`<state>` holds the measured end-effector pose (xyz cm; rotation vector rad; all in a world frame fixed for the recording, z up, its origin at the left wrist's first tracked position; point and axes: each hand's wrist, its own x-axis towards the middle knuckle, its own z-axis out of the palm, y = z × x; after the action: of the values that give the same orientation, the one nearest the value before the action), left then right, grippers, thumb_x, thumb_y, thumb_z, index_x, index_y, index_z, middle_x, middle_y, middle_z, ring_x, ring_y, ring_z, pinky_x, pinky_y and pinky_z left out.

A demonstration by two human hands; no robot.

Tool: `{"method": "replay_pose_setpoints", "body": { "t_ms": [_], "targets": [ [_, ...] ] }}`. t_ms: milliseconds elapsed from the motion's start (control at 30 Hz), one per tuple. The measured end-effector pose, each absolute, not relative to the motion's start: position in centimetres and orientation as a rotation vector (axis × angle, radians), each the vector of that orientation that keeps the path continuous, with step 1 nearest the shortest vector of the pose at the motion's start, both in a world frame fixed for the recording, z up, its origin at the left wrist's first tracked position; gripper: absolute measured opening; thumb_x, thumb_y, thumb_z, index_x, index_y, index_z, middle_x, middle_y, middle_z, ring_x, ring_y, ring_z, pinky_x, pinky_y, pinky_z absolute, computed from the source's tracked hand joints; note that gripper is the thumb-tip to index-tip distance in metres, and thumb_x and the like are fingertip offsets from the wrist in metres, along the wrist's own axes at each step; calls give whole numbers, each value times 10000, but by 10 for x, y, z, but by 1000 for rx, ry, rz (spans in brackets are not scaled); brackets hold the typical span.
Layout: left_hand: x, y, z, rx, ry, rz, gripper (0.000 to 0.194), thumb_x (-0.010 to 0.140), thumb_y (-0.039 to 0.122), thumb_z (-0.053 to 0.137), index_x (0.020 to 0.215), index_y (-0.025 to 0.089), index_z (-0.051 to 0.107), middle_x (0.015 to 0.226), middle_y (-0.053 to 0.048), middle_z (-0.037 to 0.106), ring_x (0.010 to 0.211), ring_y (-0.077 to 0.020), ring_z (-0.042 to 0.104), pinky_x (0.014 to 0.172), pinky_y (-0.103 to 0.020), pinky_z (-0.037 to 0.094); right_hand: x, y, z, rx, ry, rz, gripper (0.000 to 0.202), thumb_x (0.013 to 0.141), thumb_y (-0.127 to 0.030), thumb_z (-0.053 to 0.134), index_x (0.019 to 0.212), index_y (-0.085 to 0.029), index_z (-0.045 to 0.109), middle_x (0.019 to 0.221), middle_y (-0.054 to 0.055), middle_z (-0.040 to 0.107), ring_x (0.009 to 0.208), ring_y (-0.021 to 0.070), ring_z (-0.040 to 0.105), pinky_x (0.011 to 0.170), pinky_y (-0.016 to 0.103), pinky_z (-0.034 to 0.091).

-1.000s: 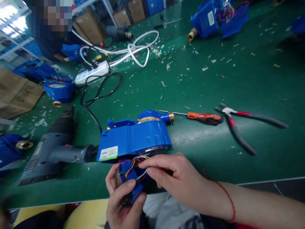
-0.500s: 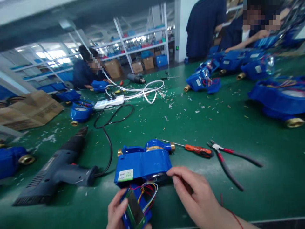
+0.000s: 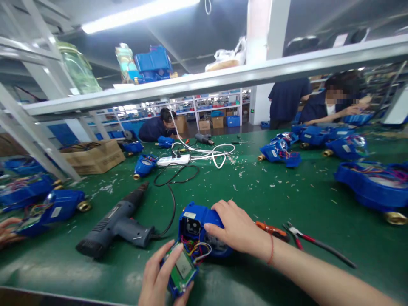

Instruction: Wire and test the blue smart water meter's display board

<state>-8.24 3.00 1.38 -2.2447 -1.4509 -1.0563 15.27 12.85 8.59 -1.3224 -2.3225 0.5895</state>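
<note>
At the front centre of the bench, my left hand [image 3: 163, 272] grips a blue cover with a green circuit board and a small display [image 3: 184, 266]. Coloured wires [image 3: 199, 250] run from it into the open compartment of a blue meter [image 3: 191, 214]. My right hand [image 3: 234, 225] is wrapped over the meter's round part, its fingers on top and thumb toward the compartment. An orange screwdriver [image 3: 272, 230] lies just beyond my right wrist, partly hidden by it. Pliers with red and black handles [image 3: 318, 242] rest to the right.
A heat gun [image 3: 119, 225] lies left, its black cord beside the meter. Behind are a white power strip [image 3: 174, 160] and cables. More blue meters [image 3: 372, 182] stand on both sides. Another person's hand [image 3: 8, 231] is at far left. A shelf [image 3: 191, 87] crosses above.
The view has tilted up, showing the shelf. My right hand has moved from the meter's near edge onto its top. The meter is turned, its compartment now visible. My left hand still holds the cover.
</note>
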Motion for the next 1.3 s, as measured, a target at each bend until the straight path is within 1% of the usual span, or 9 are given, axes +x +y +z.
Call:
{"method": "replay_pose_setpoints", "body": {
  "t_ms": [100,267,400,567,667,767,933,1067,1300],
  "targets": [
    [-89,50,60,-2222,-1273,-769,730,737,-12,536,1390,308,475,1305,-82,614,1175,-270,571,1024,-421,364,146,143,90,-1383,-2244,667,513,888,-535,512,1084,-72,615,1061,213,610,1030,371,527,924,557,374],
    [-85,96,118,-2351,-1052,-445,898,670,-95,437,1417,401,440,1349,9,642,1226,-272,539,1101,-491,113,152,174,87,-1275,-2109,1096,508,940,-454,443,1326,-128,490,1101,130,647,1001,236,610,902,390,459],
    [-71,135,148,-2464,-874,-327,788,767,-67,452,1385,421,477,1315,14,670,1231,-241,565,1119,-453,104,156,173,80,-1201,-1978,1339,510,978,-513,308,1193,-138,579,1291,129,571,1216,230,522,989,378,443],
    [-42,159,170,-2692,-909,-343,785,852,-65,409,1372,521,451,1391,31,615,1352,-209,487,1156,-470,123,155,142,60,-1251,-1777,1571,642,939,-633,222,1411,-215,346,1383,165,490,1081,233,617,667,333,560],
    [-27,162,162,-2747,-1208,-615,809,833,-78,386,1386,512,436,1513,31,487,1441,-213,362,1178,-531,87,169,129,46,-1341,-1774,1595,672,855,-683,425,1280,-166,481,1012,149,668,673,161,656,533,253,503],
    [-17,159,132,-2623,-1592,-862,640,903,78,400,1498,301,328,1582,-130,353,1474,-295,285,1159,-630,121,197,131,39,-1446,-1762,1461,433,798,-565,581,777,-133,591,586,51,591,441,114,523,452,217,398],
    [-10,147,76,-2736,-2085,-965,774,836,530,551,1445,75,409,1511,-273,404,1393,-375,422,1082,-509,408,242,164,45,-1405,-1548,923,193,855,-317,591,767,-148,558,754,18,589,731,144,563,713,289,463],
    [-3,139,61,-2858,-2177,-1039,873,812,575,541,1493,78,314,1509,-226,434,1377,-319,458,1111,-427,396,245,187,37,-1302,-1480,955,238,904,-334,600,1035,-135,603,1061,67,617,1009,187,575,934,397,452],
    [26,117,69,-2953,-2303,-1047,1120,696,566,698,1562,160,115,1383,-234,553,1236,-377,585,1056,-498,428,241,169,21,-1065,-1494,1303,496,931,-574,474,1011,-117,650,1033,95,667,961,194,630,933,419,474]
  ]
}}
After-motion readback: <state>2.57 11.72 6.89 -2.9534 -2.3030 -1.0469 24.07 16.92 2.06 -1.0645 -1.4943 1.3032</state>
